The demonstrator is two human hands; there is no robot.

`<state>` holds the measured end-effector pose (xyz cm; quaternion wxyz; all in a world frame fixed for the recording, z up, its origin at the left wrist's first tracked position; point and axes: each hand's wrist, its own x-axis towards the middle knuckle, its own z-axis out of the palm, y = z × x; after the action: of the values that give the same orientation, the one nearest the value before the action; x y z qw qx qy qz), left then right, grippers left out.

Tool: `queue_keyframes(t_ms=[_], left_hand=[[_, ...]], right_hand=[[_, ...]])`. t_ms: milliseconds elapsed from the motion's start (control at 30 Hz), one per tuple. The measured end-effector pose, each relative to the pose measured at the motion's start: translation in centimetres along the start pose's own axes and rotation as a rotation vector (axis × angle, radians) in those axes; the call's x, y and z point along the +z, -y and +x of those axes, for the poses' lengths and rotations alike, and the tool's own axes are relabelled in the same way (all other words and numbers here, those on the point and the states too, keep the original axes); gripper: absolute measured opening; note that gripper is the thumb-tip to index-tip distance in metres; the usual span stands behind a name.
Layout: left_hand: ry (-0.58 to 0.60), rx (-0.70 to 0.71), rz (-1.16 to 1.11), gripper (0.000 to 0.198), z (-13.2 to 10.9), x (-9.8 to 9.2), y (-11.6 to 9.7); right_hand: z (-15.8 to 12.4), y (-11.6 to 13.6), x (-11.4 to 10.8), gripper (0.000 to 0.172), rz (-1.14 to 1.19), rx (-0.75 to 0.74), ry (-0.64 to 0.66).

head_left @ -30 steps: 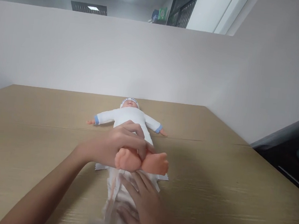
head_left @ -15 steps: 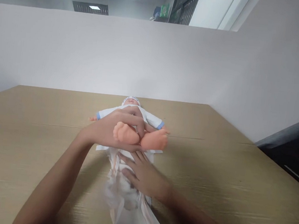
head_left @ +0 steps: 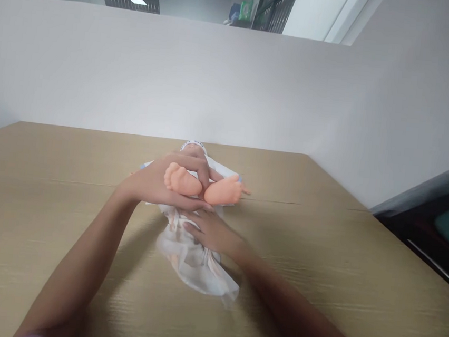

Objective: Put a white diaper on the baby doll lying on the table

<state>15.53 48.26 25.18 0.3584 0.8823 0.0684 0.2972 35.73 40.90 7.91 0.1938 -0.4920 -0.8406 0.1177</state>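
Observation:
A baby doll (head_left: pixel 222 190) lies on its back with its head toward the far wall, in a patterned cap and white top with blue cuffs. My left hand (head_left: pixel 176 177) is closed around its ankles, lifting both bare feet so the soles face me. Below the feet, my right hand (head_left: pixel 212 233) rests on a white diaper (head_left: pixel 195 263) with its fingers stretched out; their tips run under the raised legs and are partly hidden. The diaper is spread toward me, its near end crumpled and slightly blurred. My left hand and the feet cover most of the doll's body.
The wooden table (head_left: pixel 64 216) ends at a white partition wall (head_left: pixel 138 75) behind the doll. A dark object with a screen-like panel (head_left: pixel 440 242) stands along the right edge. Beyond the partition, a green package (head_left: pixel 245 10) shows.
Both hands have moved slightly farther away with the doll's feet and the diaper. The diaper's near end has drawn back from the bottom of the view. The camera has shifted a little.

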Motion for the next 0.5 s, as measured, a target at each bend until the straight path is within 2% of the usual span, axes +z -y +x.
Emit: queue_keyframes(t_ms=[167,300,400,500], left_hand=[[-0.017,-0.001,0.006,0.027,0.0,0.1,-0.2],[0.004,-0.012,-0.021,0.023,0.0,0.2,-0.2],[0.017,-0.005,-0.039,0.023,0.0,0.2,-0.1],[0.016,0.011,-0.054,0.024,0.0,0.3,0.0]], right_hand=[[0.2,0.1,-1.0,0.043,0.037,-0.013,-0.062],[-1.2,3.3,-2.7,0.037,0.035,0.021,-0.139],[-2.7,6.2,-3.1,0.033,0.039,0.052,-0.065],[-3.9,7.4,-1.9,0.049,-0.007,0.073,0.055]])
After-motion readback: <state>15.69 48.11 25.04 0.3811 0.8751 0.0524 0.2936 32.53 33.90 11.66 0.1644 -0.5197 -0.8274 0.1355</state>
